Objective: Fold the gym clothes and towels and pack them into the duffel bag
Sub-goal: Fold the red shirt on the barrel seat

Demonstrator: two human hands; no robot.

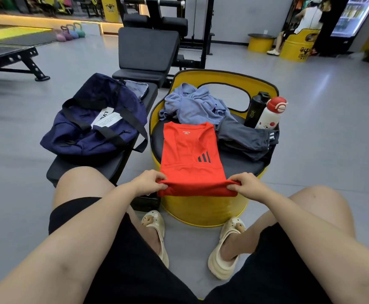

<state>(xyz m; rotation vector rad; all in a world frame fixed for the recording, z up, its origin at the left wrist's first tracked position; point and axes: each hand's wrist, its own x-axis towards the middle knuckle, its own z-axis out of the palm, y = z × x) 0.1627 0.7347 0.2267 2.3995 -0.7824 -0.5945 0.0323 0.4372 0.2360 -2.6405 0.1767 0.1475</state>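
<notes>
Both the left hand (149,181) and right hand (246,185) pinch the near hem of the red shirt (190,154), which is folded narrow and lies flat.

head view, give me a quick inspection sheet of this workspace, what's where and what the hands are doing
surface: black padded top of yellow drum seat, mostly covered.
job's things: red shirt partly folded, flat on the seat; blue towel crumpled behind it; grey shorts unfolded on the right; navy duffel bag on the black bench to the left.
clutter: black bottle and white bottle upright at the seat's back right.
grips: left hand and right hand each pinch the shirt's near hem.
cables: nothing seen.
surroundings: gym floor, weight bench, kettlebells, a person seated far right.
</notes>
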